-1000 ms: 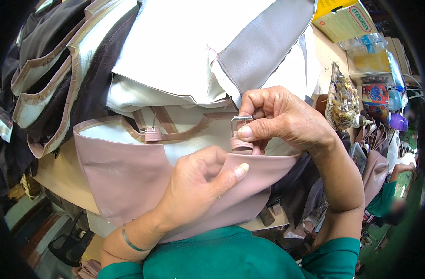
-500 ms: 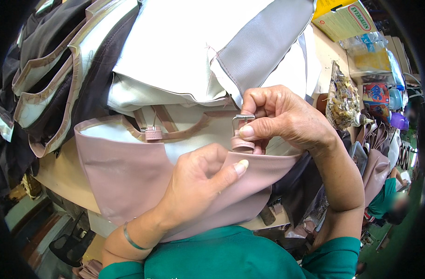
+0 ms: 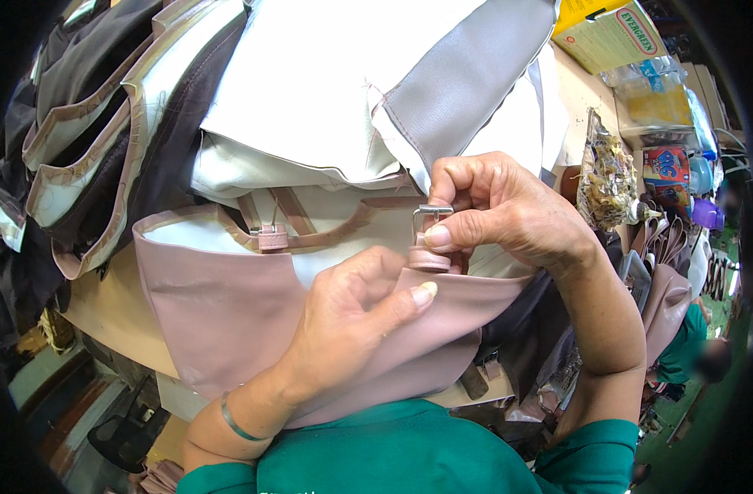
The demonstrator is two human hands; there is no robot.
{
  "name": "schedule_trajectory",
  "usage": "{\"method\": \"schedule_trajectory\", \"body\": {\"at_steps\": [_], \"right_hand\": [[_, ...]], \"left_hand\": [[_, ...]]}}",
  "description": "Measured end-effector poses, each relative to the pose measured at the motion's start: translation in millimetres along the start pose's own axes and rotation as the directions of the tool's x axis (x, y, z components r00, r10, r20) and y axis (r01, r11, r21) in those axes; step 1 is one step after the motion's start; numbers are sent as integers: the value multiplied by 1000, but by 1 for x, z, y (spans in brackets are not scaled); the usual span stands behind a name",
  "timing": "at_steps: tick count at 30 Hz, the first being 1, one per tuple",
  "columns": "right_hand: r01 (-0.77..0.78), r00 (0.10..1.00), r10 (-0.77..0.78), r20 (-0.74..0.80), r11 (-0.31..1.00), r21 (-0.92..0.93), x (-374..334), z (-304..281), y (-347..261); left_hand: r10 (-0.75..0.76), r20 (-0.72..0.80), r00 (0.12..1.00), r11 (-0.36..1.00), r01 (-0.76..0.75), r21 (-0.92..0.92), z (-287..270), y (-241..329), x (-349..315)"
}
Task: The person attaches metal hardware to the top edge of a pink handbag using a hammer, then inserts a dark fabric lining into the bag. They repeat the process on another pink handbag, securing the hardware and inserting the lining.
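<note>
Buckle (image 3: 431, 216) sits at top edge of pink panel (image 3: 228, 305), just above our L hand (image 3: 352, 329); strap (image 3: 430, 257) hangs down from it, long axis roughly vertical. R hand (image 3: 500, 214) is nearer: thumb + fingers pinched on buckle and strap. L hand lies curled on panel, thumb extended toward strap, holding nothing. 2nd buckle (image 3: 271, 237) lies to the left, well apart.
</note>
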State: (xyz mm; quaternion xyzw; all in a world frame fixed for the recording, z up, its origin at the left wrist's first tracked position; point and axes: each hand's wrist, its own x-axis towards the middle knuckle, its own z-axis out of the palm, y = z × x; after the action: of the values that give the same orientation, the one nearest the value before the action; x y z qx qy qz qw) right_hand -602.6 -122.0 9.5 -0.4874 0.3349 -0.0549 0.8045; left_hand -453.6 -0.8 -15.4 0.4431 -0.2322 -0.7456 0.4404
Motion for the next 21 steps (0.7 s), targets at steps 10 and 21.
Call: {"method": "schedule_trajectory", "body": {"at_steps": [10,21], "right_hand": [[-47,998,45,-44,998,-51,-2,4,-8],[-3,997,22,67,962,-273,-11,8,-14]], "left_hand": [[3,12,1000,999,-2,-37,-2,0,0],[90,-2,996,995,-90,-44,6,2,-3]]}}
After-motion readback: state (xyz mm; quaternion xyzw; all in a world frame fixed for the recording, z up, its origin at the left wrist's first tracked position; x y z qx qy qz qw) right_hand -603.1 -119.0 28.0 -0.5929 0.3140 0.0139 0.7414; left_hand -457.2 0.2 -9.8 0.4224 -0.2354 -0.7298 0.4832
